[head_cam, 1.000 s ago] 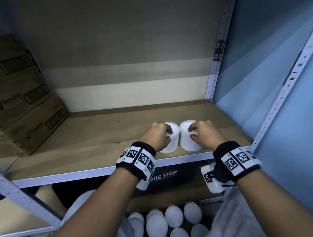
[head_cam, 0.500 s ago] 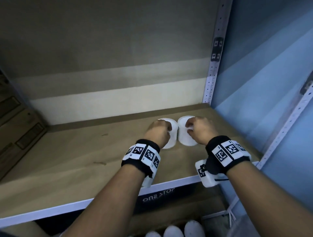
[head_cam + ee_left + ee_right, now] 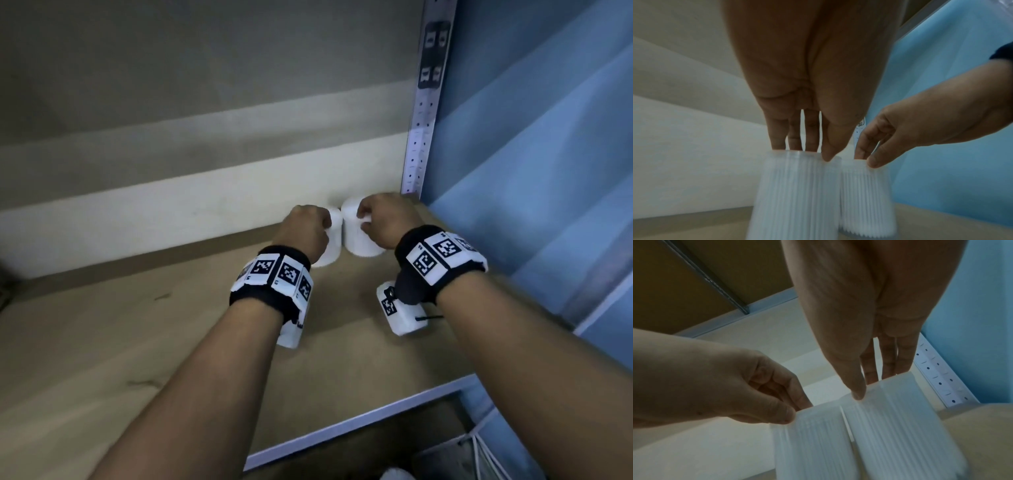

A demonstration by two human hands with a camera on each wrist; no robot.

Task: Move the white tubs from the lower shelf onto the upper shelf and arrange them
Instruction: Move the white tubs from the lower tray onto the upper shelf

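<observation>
Two white ribbed tubs stand side by side near the back right corner of the upper shelf point(image 3: 102, 342). My left hand point(image 3: 306, 229) grips the top rim of the left tub point(image 3: 330, 246), thumb in front and fingers behind. My right hand point(image 3: 383, 219) grips the right tub point(image 3: 359, 240) by its rim the same way. In the left wrist view the left tub point(image 3: 797, 191) and the right tub point(image 3: 865, 199) nearly touch. The right wrist view shows the right tub point(image 3: 900, 426) and the left tub point(image 3: 813, 443) with a thin gap between them.
A perforated metal upright point(image 3: 419, 147) stands just right of the tubs, with a blue sheet point(image 3: 548, 171) beyond it. The back wall point(image 3: 171, 188) is close behind the tubs. The shelf's white front rail point(image 3: 359, 418) runs below my forearms.
Both hands have carried the two tubs from near the shelf's front edge back to the rear right corner. The camera has moved up and in, so the lower shelf is out of view.
</observation>
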